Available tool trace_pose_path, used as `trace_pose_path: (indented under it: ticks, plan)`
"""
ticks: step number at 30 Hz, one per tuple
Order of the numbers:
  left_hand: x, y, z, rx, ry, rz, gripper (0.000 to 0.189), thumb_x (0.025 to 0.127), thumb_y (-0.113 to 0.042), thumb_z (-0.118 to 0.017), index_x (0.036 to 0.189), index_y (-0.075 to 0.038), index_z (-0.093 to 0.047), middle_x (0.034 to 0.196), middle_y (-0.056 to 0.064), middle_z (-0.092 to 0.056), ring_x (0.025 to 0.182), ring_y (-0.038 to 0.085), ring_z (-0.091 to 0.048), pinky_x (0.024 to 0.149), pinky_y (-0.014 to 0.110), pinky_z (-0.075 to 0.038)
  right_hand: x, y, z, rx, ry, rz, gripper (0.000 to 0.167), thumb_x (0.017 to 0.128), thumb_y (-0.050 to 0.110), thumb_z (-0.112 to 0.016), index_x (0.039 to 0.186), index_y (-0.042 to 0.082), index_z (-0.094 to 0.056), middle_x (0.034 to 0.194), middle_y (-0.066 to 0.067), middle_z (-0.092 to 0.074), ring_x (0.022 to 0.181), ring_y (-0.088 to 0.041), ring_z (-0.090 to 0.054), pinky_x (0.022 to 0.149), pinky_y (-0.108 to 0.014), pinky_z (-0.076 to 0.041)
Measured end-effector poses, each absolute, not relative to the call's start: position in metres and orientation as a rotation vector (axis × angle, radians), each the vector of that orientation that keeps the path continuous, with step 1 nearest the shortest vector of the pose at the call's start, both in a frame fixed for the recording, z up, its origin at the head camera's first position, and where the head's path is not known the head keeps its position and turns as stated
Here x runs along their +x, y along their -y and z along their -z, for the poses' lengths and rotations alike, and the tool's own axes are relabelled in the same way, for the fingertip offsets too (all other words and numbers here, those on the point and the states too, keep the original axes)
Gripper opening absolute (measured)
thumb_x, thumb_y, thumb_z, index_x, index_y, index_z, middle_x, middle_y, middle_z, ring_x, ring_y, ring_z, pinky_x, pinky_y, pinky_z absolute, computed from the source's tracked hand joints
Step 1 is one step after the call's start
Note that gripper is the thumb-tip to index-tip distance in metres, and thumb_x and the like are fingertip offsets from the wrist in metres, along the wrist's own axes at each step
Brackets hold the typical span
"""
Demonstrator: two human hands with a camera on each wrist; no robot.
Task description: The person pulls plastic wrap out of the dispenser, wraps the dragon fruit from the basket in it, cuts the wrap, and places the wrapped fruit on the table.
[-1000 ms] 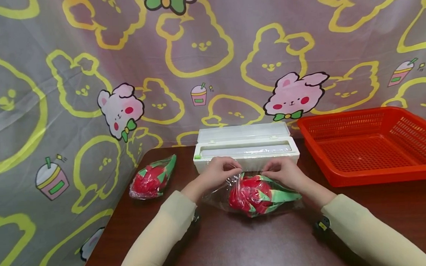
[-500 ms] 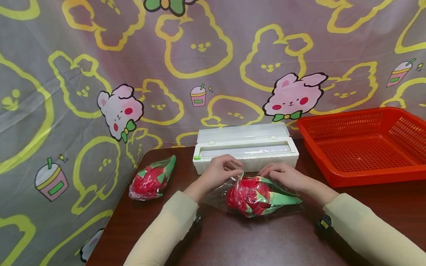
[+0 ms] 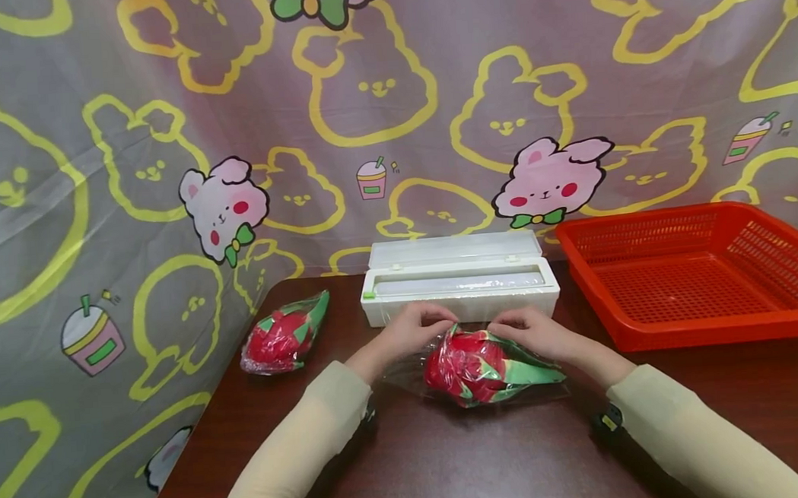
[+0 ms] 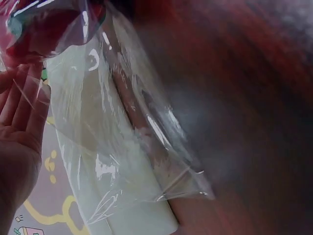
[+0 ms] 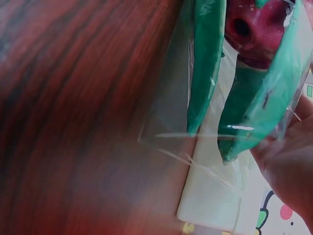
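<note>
A red dragon fruit (image 3: 468, 367) with green scales lies on the table in loose plastic wrap (image 4: 142, 142), its green tips pointing right. In the head view my left hand (image 3: 418, 330) pinches the wrap at the far side of the fruit. My right hand (image 3: 531, 332) pinches the film a little to the right, thumb and forefinger close together. Green tips (image 5: 254, 117) and a clear flap of film show in the right wrist view. Behind the hands stands a white cling film dispenser (image 3: 460, 306), its clear lid raised.
Another wrapped dragon fruit (image 3: 284, 336) lies at the table's left edge. A red plastic basket (image 3: 726, 328) stands at the back right. Behind the dark wooden table (image 3: 481, 465) hangs a patterned curtain (image 3: 416, 88).
My right fingers loosened and lifted slightly half a second ago, and now close on the film again. The left hand has dipped a little; the fruit has shifted slightly left.
</note>
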State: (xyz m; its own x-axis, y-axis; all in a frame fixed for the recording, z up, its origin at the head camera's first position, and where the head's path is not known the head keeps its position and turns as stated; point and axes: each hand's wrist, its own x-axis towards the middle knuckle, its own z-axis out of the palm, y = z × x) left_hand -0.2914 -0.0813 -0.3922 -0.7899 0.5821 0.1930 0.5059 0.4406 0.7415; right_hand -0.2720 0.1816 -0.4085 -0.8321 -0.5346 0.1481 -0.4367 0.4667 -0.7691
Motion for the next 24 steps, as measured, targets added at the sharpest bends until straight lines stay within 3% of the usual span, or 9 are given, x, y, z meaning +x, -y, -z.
trace_pose_path:
  ticks: [7, 11, 18, 24]
  plan:
    - [-0.289, 0.084, 0.392, 1.169, -2.621, -1.176, 0.025, 0.093, 0.004, -0.054, 0.105, -0.003, -0.075, 0.103, 0.006, -0.072, 0.098, 0.014, -0.064, 0.085, 0.025, -0.049, -0.270, -0.184, 0.405, -0.860, -2.636, 1.320, 0.026, 0.100, 0.025, -0.055, 0.108, 0.008, -0.072, 0.096, 0.001, -0.068, 0.092, -0.020, -0.059, 0.087, -0.041, -0.047]
    - [-0.286, 0.088, 0.390, 1.102, -2.598, -1.190, 0.028, 0.096, 0.004, -0.051, 0.113, -0.006, -0.072, 0.108, 0.004, -0.069, 0.101, 0.016, -0.062, 0.088, 0.028, -0.049, -0.267, -0.186, 0.402, -0.804, -2.695, 1.319, 0.026, 0.099, 0.026, -0.057, 0.110, 0.007, -0.070, 0.100, -0.002, -0.068, 0.095, -0.022, -0.059, 0.087, -0.043, -0.047]
    - [-0.273, 0.105, 0.388, 1.177, -2.639, -1.235, 0.021, 0.096, -0.005, -0.059, 0.114, -0.010, -0.070, 0.113, -0.001, -0.067, 0.108, 0.011, -0.059, 0.092, 0.028, -0.048, -0.249, -0.196, 0.395, -0.844, -2.794, 1.350, 0.022, 0.093, 0.019, -0.066, 0.113, 0.009, -0.069, 0.107, -0.002, -0.067, 0.095, -0.021, -0.060, 0.078, -0.036, -0.053]
    - [-0.247, 0.116, 0.390, 1.319, -2.623, -1.294, 0.024, 0.092, -0.010, -0.067, 0.116, -0.008, -0.068, 0.115, 0.000, -0.065, 0.109, 0.011, -0.059, 0.091, 0.027, -0.049, -0.230, -0.203, 0.395, -0.961, -2.861, 1.301, 0.023, 0.089, 0.016, -0.072, 0.112, 0.016, -0.069, 0.109, 0.004, -0.065, 0.098, -0.016, -0.059, 0.080, -0.032, -0.053]
